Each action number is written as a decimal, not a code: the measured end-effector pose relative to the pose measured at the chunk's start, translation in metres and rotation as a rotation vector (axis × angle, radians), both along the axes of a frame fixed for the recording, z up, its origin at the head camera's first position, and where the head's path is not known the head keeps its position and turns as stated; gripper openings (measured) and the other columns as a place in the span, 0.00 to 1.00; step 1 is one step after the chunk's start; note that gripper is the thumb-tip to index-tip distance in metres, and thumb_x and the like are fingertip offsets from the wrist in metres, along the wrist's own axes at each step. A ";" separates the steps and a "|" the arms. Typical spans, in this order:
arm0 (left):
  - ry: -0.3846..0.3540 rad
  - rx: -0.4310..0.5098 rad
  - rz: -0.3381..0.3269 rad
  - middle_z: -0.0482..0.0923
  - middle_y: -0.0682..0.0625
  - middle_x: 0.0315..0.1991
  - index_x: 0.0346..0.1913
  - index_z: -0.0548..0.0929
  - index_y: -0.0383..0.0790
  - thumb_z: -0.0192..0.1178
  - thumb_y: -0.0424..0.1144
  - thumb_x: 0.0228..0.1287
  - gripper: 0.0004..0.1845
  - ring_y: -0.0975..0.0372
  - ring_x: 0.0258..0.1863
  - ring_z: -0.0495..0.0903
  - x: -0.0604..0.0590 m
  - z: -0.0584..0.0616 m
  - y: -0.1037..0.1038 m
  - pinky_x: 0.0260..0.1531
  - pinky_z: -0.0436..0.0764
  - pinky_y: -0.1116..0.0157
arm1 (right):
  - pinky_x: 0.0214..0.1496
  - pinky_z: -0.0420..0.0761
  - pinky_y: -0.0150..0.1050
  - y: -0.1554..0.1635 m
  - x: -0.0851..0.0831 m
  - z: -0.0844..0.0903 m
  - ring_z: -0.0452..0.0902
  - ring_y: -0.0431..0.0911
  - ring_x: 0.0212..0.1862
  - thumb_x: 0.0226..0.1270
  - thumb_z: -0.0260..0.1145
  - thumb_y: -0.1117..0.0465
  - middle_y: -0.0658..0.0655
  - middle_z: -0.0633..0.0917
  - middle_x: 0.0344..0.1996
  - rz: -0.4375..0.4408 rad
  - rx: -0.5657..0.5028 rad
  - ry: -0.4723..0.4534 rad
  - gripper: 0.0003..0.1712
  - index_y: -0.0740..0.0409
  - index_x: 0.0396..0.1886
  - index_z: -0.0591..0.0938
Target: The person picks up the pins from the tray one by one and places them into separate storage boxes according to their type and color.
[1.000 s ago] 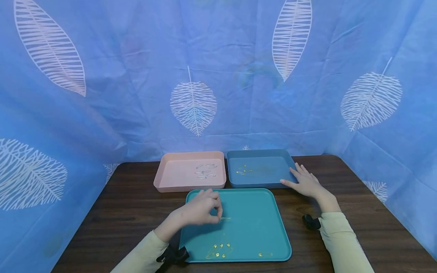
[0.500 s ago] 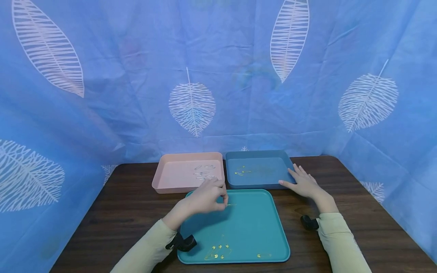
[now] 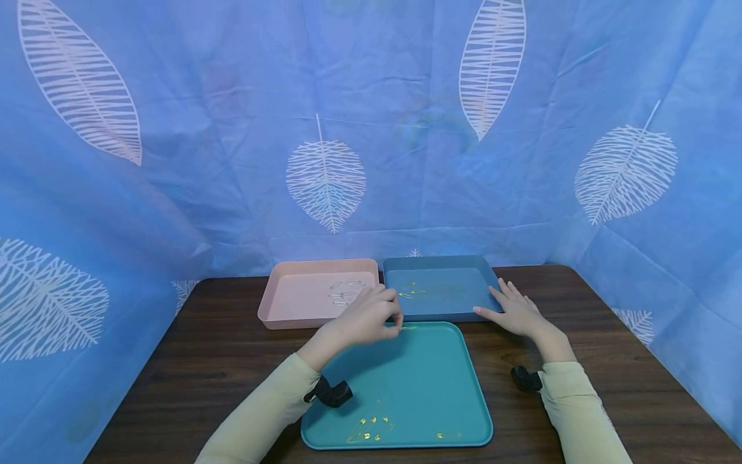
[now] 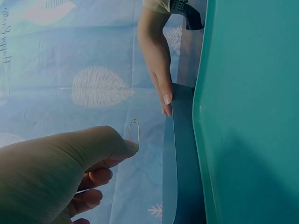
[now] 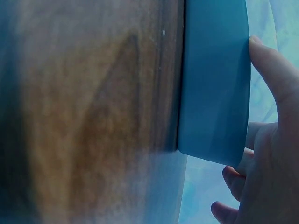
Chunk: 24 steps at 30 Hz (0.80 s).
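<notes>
Between thumb and index finger, my left hand [image 3: 368, 317] pinches a safety pin [image 4: 134, 133] by one end. In the head view the hand is over the far edge of the teal tray [image 3: 429, 380], close to the front of the blue tray [image 3: 458, 290]. A few gold safety pins [image 3: 413, 292] lie in the blue tray's left part. My right hand [image 3: 520, 314] rests at that tray's front right corner, fingers spread. Its thumb touches the front rim in the right wrist view. Several gold safety pins [image 3: 371, 428] lie near the teal tray's front edge.
A pink tray [image 3: 290, 312] stands left of the blue one, with several silver safety pins [image 3: 343, 293] inside, partly overlapped by my left hand. Another gold safety pin [image 3: 447, 435] lies at the teal tray's front right. A blue leaf-print cloth [image 3: 371, 129] hangs behind the dark wooden table [image 3: 191, 361].
My left hand has moved away from me and to the right with the safety pin, from the teal tray's middle to its far edge. My right hand has stayed at the blue tray's corner.
</notes>
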State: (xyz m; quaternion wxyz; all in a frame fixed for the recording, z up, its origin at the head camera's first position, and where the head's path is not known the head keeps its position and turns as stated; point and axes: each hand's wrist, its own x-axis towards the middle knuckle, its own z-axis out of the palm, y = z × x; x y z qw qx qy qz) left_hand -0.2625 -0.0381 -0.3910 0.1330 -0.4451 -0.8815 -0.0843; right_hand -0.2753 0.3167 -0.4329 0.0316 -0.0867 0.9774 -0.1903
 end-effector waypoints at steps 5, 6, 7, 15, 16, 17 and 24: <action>0.054 -0.001 -0.002 0.71 0.58 0.32 0.29 0.83 0.55 0.63 0.43 0.62 0.04 0.64 0.31 0.59 -0.009 0.000 0.009 0.35 0.57 0.69 | 0.69 0.42 0.74 0.001 -0.001 -0.001 0.39 0.72 0.75 0.66 0.57 0.33 0.76 0.46 0.74 -0.003 0.006 0.004 0.54 0.70 0.74 0.57; 0.057 -0.003 -0.001 0.71 0.58 0.32 0.29 0.84 0.56 0.63 0.43 0.62 0.04 0.64 0.31 0.59 -0.011 0.001 0.010 0.35 0.57 0.69 | 0.69 0.42 0.74 0.001 -0.002 -0.001 0.39 0.72 0.75 0.66 0.57 0.33 0.76 0.46 0.74 -0.004 0.008 0.004 0.54 0.70 0.74 0.57; 0.067 -0.006 0.002 0.72 0.58 0.33 0.29 0.84 0.56 0.63 0.44 0.62 0.05 0.64 0.31 0.60 -0.013 0.000 0.012 0.35 0.57 0.69 | 0.69 0.42 0.74 0.001 -0.002 -0.001 0.39 0.72 0.75 0.66 0.57 0.33 0.76 0.46 0.74 -0.004 0.008 0.003 0.54 0.70 0.74 0.57; 0.108 -0.032 0.034 0.74 0.57 0.37 0.31 0.84 0.57 0.63 0.46 0.64 0.04 0.63 0.33 0.62 -0.027 0.002 0.023 0.35 0.58 0.67 | 0.69 0.43 0.74 0.000 -0.001 0.002 0.39 0.72 0.75 0.66 0.57 0.33 0.77 0.47 0.74 -0.004 0.014 0.002 0.53 0.70 0.74 0.57; 0.106 -0.034 0.040 0.74 0.57 0.37 0.31 0.84 0.56 0.62 0.47 0.64 0.04 0.63 0.33 0.62 -0.028 0.003 0.025 0.35 0.57 0.67 | 0.69 0.43 0.74 0.000 -0.001 0.002 0.39 0.72 0.75 0.66 0.57 0.33 0.77 0.47 0.74 -0.003 0.014 0.003 0.53 0.70 0.74 0.57; 0.105 -0.035 0.046 0.74 0.57 0.37 0.31 0.84 0.56 0.62 0.47 0.64 0.05 0.62 0.33 0.62 -0.030 0.003 0.027 0.35 0.57 0.67 | 0.69 0.43 0.74 0.000 -0.001 0.002 0.39 0.72 0.75 0.66 0.57 0.34 0.77 0.47 0.74 -0.002 0.013 0.002 0.53 0.70 0.74 0.57; 0.116 -0.039 0.085 0.74 0.57 0.38 0.32 0.85 0.57 0.61 0.47 0.65 0.05 0.62 0.35 0.64 -0.044 0.003 0.040 0.36 0.57 0.66 | 0.69 0.43 0.74 0.000 0.000 0.000 0.39 0.72 0.75 0.66 0.57 0.33 0.77 0.47 0.74 -0.003 0.007 -0.005 0.53 0.70 0.74 0.57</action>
